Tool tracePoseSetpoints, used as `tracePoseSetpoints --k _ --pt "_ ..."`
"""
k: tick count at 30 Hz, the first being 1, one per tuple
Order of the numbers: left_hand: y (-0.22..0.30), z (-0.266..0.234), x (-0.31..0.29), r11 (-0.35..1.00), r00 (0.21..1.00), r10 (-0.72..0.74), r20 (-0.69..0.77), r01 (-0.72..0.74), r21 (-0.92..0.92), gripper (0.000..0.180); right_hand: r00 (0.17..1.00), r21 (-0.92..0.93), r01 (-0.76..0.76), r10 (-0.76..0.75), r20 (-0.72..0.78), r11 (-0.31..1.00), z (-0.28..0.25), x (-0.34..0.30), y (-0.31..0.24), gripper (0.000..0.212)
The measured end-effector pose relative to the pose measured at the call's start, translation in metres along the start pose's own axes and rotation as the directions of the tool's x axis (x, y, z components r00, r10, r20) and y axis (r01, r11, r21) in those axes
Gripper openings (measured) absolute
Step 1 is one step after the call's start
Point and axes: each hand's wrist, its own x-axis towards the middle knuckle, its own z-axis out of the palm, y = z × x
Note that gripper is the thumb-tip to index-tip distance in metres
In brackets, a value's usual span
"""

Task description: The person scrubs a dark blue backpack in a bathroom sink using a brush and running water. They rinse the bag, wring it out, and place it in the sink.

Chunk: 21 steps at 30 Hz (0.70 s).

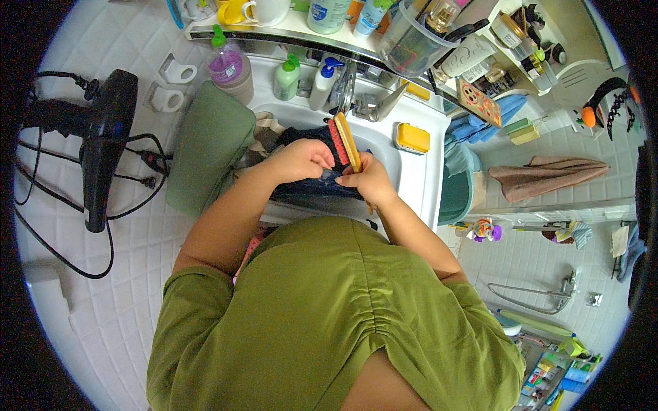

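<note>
A wooden scrub brush (346, 140) with red bristles stands tilted over the washbasin, its bristles facing left. My right hand (370, 178) is closed around the brush's lower part, its thumb lying against a dark blue cloth (308, 190). The cloth lies bunched in the white washbasin (391, 161). My left hand (305, 161) has its fingers curled in at the cloth, just left of the bristles; the fingertips are partly hidden. A beige cloth (267, 130) sits at the basin's left side.
Pump bottles (287, 79) stand behind the basin by the faucet (347, 89). A yellow soap bar (412, 138) rests on the right rim. At left are a green bag (205, 151) and a black hair dryer (110, 137). A teal bucket (458, 181) stands at right.
</note>
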Motion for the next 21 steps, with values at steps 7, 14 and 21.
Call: tracePoseSetpoints --k 7,14,21 --pt "-0.005 0.005 0.005 0.990 1.000 0.018 0.005 -0.018 0.136 0.030 1.000 -0.049 0.003 -0.003 -0.005 0.999 0.000 0.003 0.001 0.034" --pt "-0.010 -0.005 0.000 0.999 0.999 0.019 -0.049 -0.017 0.047 0.026 0.999 0.020 -0.038 0.038 -0.023 0.999 -0.008 0.009 0.016 0.034" --pt "-0.037 0.014 0.001 0.941 0.957 0.144 -0.251 -0.053 0.335 0.023 0.992 0.062 -0.066 0.072 -0.102 0.996 -0.016 0.029 0.065 0.034"
